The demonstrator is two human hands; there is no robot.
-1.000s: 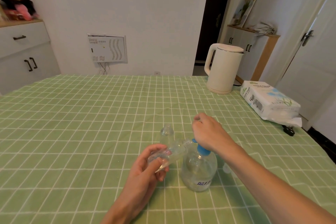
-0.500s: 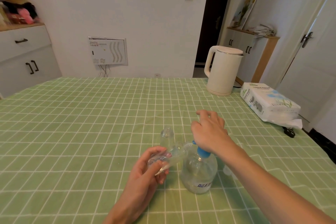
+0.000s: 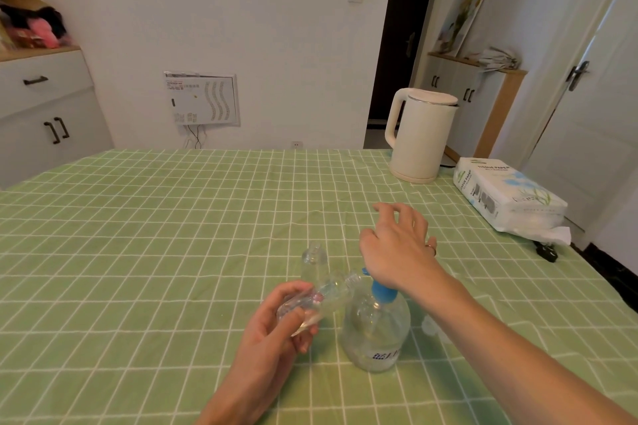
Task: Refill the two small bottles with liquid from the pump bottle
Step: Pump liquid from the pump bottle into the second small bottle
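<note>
Left hand [image 3: 272, 331] grips the tilted small clear bottle [image 3: 322, 297]; right hand [image 3: 397, 248], fingers spread, presses the blue-topped pump bottle [image 3: 376, 331]; a misaligned mouth could spill

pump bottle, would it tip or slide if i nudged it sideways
Probably stable: the pump bottle is wide and squat. It looks partly filled, so likely heavy for its size. Smooth clear plastic may slide on the tablecloth rather than tip.
</note>
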